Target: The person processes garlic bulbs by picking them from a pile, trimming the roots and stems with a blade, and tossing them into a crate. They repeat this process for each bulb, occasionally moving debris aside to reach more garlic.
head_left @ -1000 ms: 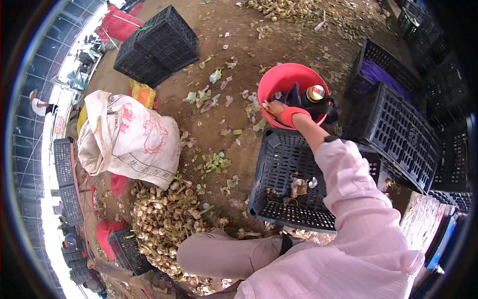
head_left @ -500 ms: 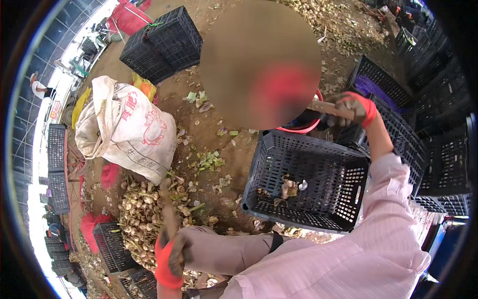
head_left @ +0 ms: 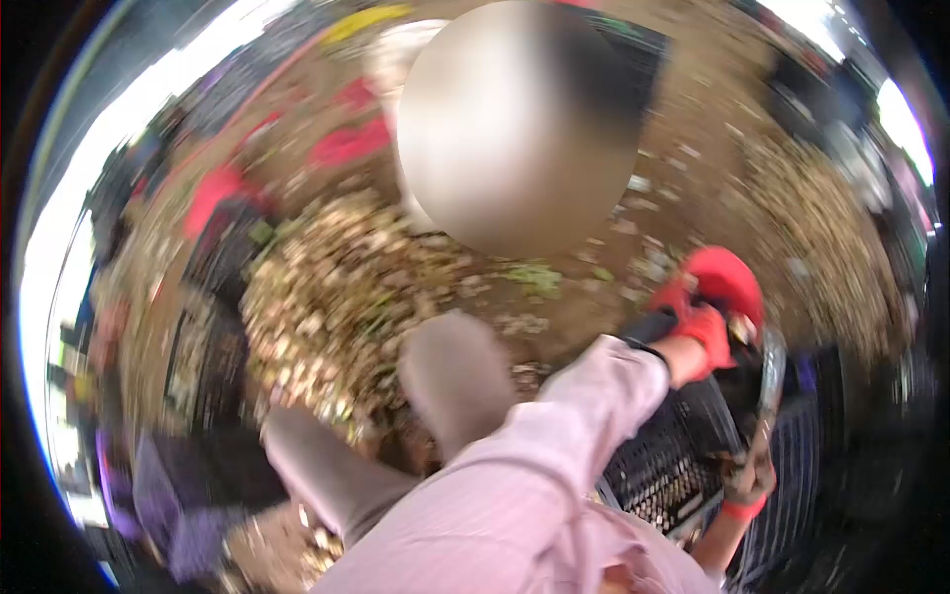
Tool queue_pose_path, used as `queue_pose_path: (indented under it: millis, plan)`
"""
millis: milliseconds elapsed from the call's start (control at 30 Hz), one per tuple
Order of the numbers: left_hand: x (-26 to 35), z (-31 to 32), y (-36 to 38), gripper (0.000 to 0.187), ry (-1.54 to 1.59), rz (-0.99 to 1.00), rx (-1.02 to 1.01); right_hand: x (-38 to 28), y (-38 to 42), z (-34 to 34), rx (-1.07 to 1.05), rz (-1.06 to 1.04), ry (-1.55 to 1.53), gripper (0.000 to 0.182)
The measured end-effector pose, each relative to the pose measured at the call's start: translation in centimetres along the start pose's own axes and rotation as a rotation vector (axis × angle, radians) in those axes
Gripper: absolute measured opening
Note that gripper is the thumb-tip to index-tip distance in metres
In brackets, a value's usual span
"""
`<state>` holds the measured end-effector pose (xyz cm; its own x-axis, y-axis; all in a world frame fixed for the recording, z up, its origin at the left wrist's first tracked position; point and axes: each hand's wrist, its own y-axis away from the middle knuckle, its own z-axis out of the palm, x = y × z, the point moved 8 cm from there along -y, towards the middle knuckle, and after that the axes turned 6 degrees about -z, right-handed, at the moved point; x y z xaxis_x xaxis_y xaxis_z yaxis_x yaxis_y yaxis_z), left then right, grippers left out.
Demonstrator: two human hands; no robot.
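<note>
Motion smears the view. My left hand point(head_left: 705, 337), in a red-cuffed glove, reaches across to the red bucket point(head_left: 737, 272) at the right; its fingers and anything in them are hidden or blurred. A small pale thing point(head_left: 740, 328) shows beside that hand at the bucket. Lower down, my gloved right hand point(head_left: 749, 483) is closed around the brown handle of a curved knife point(head_left: 772, 371), its grey blade end pointing up. Just left of my right hand sits a black plastic crate point(head_left: 668, 480) with slotted walls.
A large heap of garlic point(head_left: 336, 267) lies left of my knees. Beyond it stands a white sack point(head_left: 396, 59), mostly hidden by a round blurred patch. Dark crates point(head_left: 223, 243) stand at the left. Dry plant scraps point(head_left: 821, 238) cover ground at the right.
The view has swung, so the garlic heap and sack appear further right. My left hand has moved from beside the heap to the bucket. My right hand has drawn back with its tool.
</note>
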<state>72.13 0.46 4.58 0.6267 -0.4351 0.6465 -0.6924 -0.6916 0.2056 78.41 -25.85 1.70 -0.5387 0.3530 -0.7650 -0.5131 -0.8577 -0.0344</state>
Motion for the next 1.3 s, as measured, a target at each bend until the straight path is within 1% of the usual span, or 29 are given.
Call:
queue_pose_path:
  millis: [33, 67, 133, 167, 233, 267, 300, 333, 367, 433, 500, 567, 633, 700, 767, 800, 833, 867, 900, 967, 1000, 1033, 1100, 1133, 1167, 1200, 1233, 1267, 1300]
  plan:
    - [-0.7, -0.8, 1.0, 0.073, 0.27, -0.055, -0.003, 0.9, -0.3, -0.1, -0.234, 0.058, -0.085, 0.061]
    - [-1.1, -2.1, 2.1, 0.068, 0.405, -0.06, -0.025, 1.7, -1.2, 0.7, -0.194, 0.09, -0.113, 0.064]
    - [-1.7, -5.4, 5.5, 0.057, 0.485, 0.027, -0.212, 4.9, -4.5, 5.3, -0.383, 0.247, -0.259, 0.061]
    - [-2.7, -7.7, 8.3, 0.052, 0.483, 0.065, -0.296, 6.0, -6.0, 5.7, -0.409, 0.225, -0.226, 0.059]
    - [-6.6, -14.4, 13.3, 0.043, 0.491, 0.033, -0.245, 9.2, -9.9, 9.2, -0.456, 0.233, -0.173, 0.056]
    - [-9.4, -18.0, 16.4, 0.042, 0.502, -0.029, -0.105, 10.5, -11.6, 11.8, -0.391, 0.174, -0.123, 0.054]
    - [-12.3, -21.6, 19.6, 0.042, 0.514, -0.092, 0.035, 11.8, -12.8, 15.6, -0.434, 0.178, -0.129, 0.052]
    - [-15.5, -23.2, 21.8, 0.042, 0.661, -0.086, 0.14, 13.0, -14.0, 19.3, -0.477, 0.181, -0.136, 0.051]
    - [-19.1, -24.7, 24.1, 0.043, 0.804, -0.077, 0.247, 14.3, -14.7, 23.2, -0.613, 0.252, -0.205, 0.051]
    - [-27.2, -25.2, 29.0, 0.043, 1.018, -0.438, 0.273, 17.9, -16.1, 30.2, -0.69, 0.329, -0.221, 0.051]
    - [-36.8, -25.0, 31.4, 0.037, 1.045, -0.391, 0.53, 22.7, -16.7, 36.6, -0.575, 0.348, -0.103, 0.051]
    - [-47.3, -24.0, 35.0, 0.032, 1.046, -0.601, 0.784, 30.4, -18.4, 39.9, -0.573, 0.543, -0.137, 0.049]
    - [-56.3, -23.6, 39.6, 0.037, 0.915, -0.825, 0.983, 38.6, -19.4, 40.5, -0.516, 0.628, -0.146, 0.046]
    - [-65.5, -22.9, 44.2, 0.043, 0.465, -1.12, 1.057, 45.5, -18.7, 40.7, -0.448, 0.685, -0.077, 0.04]
    - [-69.7, -26.0, 47.3, 0.05, 0.28, -1.35, 0.895, 50.4, -16.7, 41.9, -0.429, 0.814, 0.034, 0.032]
    - [-72.7, -27.2, 48.6, 0.052, 0.189, -1.41, 0.929, 51.8, -14.5, 43.1, -0.496, 0.89, 0.107, 0.031]
    - [-75.7, -28.1, 49.7, 0.055, 0.099, -1.465, 0.966, 53.7, -13.8, 42.3, -0.52, 0.946, 0.194, 0.031]
    - [-79.6, -28.5, 49.8, 0.054, -0.251, -1.418, 0.963, 55.5, -13.0, 41.4, -0.547, 1.003, 0.279, 0.032]
    - [-82.7, -28.3, 49.6, 0.054, -0.591, -1.346, 0.942, 57.7, -13.1, 37.7, -0.525, 1.044, 0.38, 0.034]
    - [-87.9, -27.6, 49.5, 0.052, -0.434, -1.307, 0.649, 59.2, -12.9, 35.1, -0.552, 1.102, 0.576, 0.038]
    - [-88.9, -27.7, 49.4, 0.051, -0.489, -1.282, 0.576, 59.4, -12.5, 35.3, -0.61, 1.118, 0.662, 0.039]
    - [-89.2, -27.3, 49.1, 0.05, -0.42, -1.222, 0.543, 59.7, -11.8, 35.7, -0.671, 1.136, 0.738, 0.042]
    - [-85.8, -29.8, 48.9, 0.05, -0.307, -1.104, 0.478, 59.6, -10.4, 39.8, -0.618, 1.136, 0.778, 0.044]
    - [-82.2, -30.5, 48.1, 0.052, -0.339, -1.07, 0.494, 59.8, -9.8, 42.4, -0.596, 1.133, 0.791, 0.046]
    - [-78.3, -30.4, 48.0, 0.055, -0.255, -1.0, 0.648, 60.6, -9.3, 44.8, -0.675, 1.103, 0.81, 0.043]
    - [-73.5, -31.1, 47.6, 0.063, 0.169, -0.992, 0.679, 61.2, -8.8, 47.3, -0.752, 1.071, 0.833, 0.041]
    - [-70.4, -30.3, 46.8, 0.07, 0.367, -0.93, 0.663, 61.4, -7.4, 50.7, -0.805, 1.05, 0.765, 0.039]
    - [-68.7, -28.1, 46.1, 0.073, 0.389, -0.855, 0.753, 61.5, -6.1, 53.7, -0.856, 1.029, 0.703, 0.037]
    - [-65.4, -27.4, 45.3, 0.077, 0.564, -0.731, 0.83, 62.5, -4.8, 55.6, -0.966, 0.973, 0.641, 0.036]
